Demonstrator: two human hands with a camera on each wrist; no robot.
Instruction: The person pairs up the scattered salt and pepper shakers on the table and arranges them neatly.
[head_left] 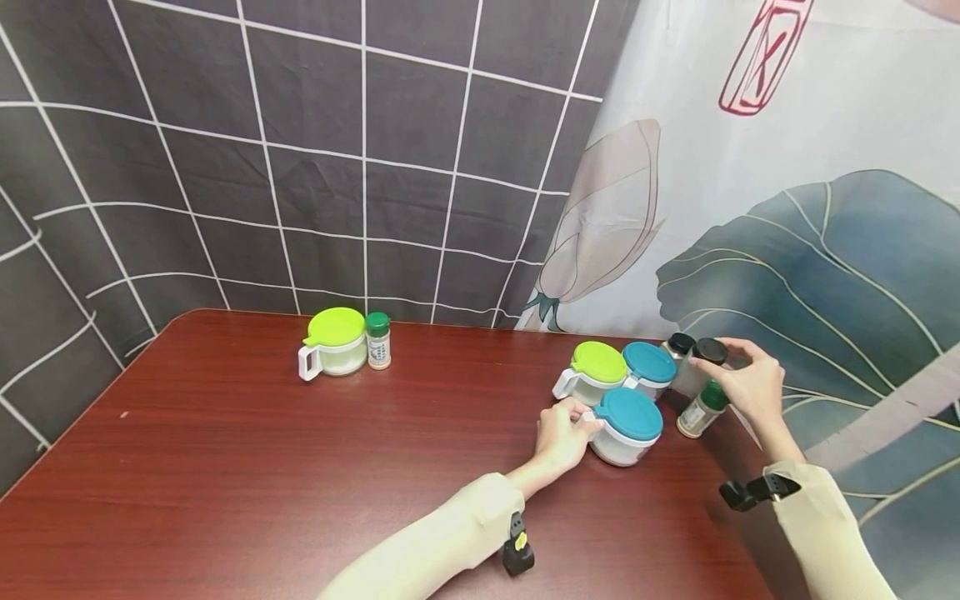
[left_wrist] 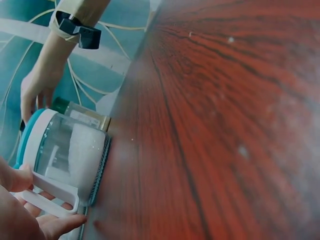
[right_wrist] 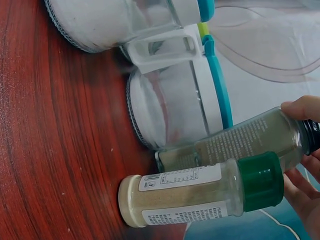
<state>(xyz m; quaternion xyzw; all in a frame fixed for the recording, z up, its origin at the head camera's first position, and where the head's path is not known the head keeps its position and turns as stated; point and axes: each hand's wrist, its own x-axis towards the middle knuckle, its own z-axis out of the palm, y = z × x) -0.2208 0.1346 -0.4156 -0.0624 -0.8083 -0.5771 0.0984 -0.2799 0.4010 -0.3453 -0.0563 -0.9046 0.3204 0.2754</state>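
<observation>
My left hand (head_left: pixel 564 435) pinches the white handle of a glass seasoning jar (head_left: pixel 628 421) with a blue lid; in the left wrist view white contents show through its glass (left_wrist: pixel 80 150). With my right hand (head_left: pixel 750 385) I grip a black-capped glass spice bottle (right_wrist: pixel 240 142) near its cap. A green-capped spice bottle (right_wrist: pixel 185 195) stands just in front of it, with tan powder inside. Behind the left hand's jar are a second blue-lidded jar (head_left: pixel 649 367) and a green-lidded jar (head_left: pixel 597 367). Another black-capped bottle (head_left: pixel 678 345) is behind, mostly hidden.
At the back left of the reddish-brown table (head_left: pixel 262 467) stand another green-lidded jar (head_left: pixel 337 342) and a green-capped bottle (head_left: pixel 378 342), side by side. A dark tiled-pattern cloth (head_left: pixel 315 192) hangs behind, and a patterned curtain (head_left: pixel 840 275) borders the right edge.
</observation>
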